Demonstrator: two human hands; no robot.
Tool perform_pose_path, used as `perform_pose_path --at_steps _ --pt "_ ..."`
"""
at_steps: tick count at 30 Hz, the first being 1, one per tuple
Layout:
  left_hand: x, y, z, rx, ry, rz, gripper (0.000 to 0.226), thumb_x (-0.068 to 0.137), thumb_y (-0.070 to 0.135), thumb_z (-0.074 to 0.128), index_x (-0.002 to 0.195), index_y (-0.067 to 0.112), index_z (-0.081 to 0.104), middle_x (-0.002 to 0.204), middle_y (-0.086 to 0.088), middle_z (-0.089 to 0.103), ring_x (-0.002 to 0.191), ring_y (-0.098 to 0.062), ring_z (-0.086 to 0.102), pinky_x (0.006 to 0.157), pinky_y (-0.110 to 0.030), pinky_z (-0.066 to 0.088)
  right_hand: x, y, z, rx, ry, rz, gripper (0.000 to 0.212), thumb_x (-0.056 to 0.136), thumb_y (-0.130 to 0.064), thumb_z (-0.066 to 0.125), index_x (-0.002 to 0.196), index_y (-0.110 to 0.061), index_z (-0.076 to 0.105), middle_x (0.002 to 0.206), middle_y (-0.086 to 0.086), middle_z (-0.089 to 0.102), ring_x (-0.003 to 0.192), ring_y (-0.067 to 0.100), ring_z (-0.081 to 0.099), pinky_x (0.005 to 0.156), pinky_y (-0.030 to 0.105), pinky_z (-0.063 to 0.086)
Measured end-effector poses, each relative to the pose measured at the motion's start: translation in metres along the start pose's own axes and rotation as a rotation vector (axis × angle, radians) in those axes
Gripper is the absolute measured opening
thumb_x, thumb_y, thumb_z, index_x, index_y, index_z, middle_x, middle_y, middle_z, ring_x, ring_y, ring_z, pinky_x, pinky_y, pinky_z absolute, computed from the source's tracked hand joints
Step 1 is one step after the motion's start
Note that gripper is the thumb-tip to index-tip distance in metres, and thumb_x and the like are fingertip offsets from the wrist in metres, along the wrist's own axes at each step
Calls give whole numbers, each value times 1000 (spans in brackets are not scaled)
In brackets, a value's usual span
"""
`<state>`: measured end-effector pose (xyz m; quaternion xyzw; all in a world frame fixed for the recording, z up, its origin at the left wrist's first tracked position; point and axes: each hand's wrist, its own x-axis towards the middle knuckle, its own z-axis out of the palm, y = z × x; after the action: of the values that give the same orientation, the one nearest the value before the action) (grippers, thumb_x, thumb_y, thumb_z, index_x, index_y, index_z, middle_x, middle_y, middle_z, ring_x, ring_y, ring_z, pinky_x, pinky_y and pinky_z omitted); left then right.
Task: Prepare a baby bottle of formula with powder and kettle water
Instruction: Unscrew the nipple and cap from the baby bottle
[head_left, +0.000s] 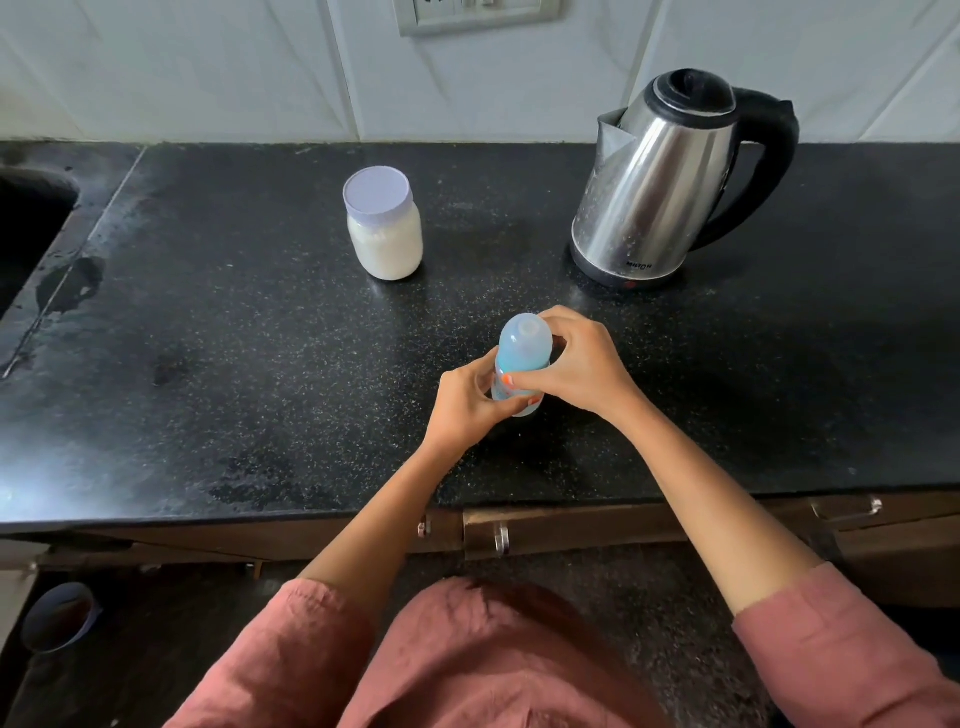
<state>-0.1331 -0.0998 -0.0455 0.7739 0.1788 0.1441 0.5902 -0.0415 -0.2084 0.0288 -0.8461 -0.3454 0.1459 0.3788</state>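
A small baby bottle (521, 364) with a pale blue cap stands upright on the black counter (260, 364), near its front middle. My left hand (467, 402) grips the lower body of the bottle from the left. My right hand (576, 364) curls around the bottle's cap and collar from the right. A clear jar of white powder (384, 228) with a lilac lid stands behind and to the left. A steel kettle (670, 182) with a black lid and handle sits at the back right, spout facing left.
A sink (26, 228) cuts into the counter at the far left, with a wet patch (70, 286) beside it. The tiled wall holds a socket plate (472, 15). Drawers with metal handles (501, 538) run below the counter edge.
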Motion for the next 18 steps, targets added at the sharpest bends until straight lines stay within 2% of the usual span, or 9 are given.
perform_pose_path --at_steps 4,7,9,11,13,15,18 --pt "1 0 0 1 -31 -2 59 70 6 79 124 6 56 102 14 62 92 15 57 84 -8 43 9 4 -15 22 -203 -61 46 57 -15 85 98 -18 64 98 -8 60 92 9 57 78 18 43" --pt "2 1 0 8 -39 -3 59 70 8 79 124 8 56 101 14 62 90 16 57 83 -7 43 18 3 -22 -72 -347 -26 54 62 -17 82 110 -19 57 107 -7 52 107 15 51 89 26 42" --pt "2 1 0 16 -35 -6 58 70 11 80 123 9 57 102 11 65 91 13 59 85 -11 45 17 -2 -24 -154 -368 1 69 63 -24 82 124 -19 49 120 -3 45 119 19 42 100 34 38" --pt "1 2 0 48 -24 8 58 70 12 80 123 10 58 99 9 67 88 13 59 81 -9 44 9 -11 -23 -172 -315 54 87 61 -36 82 135 -23 37 132 -1 38 126 20 35 105 38 34" --pt "0 3 0 86 -13 35 54 71 11 78 121 11 59 89 16 65 81 18 57 73 -3 40 0 -22 -19 -216 -206 97 89 60 -46 79 134 -24 34 133 0 37 124 21 39 99 39 38" --pt "0 2 1 102 -9 50 51 71 9 78 119 11 60 83 23 61 75 20 56 68 -1 38 -5 -30 -11 -376 -135 118 80 64 -49 75 129 -23 36 129 2 40 117 25 45 85 37 39" --pt "0 2 1 83 -11 33 50 70 10 79 117 14 61 84 22 63 77 17 58 72 -4 41 -4 -34 -3 -522 -76 104 64 72 -40 71 122 -15 39 124 10 46 111 30 50 76 34 38"
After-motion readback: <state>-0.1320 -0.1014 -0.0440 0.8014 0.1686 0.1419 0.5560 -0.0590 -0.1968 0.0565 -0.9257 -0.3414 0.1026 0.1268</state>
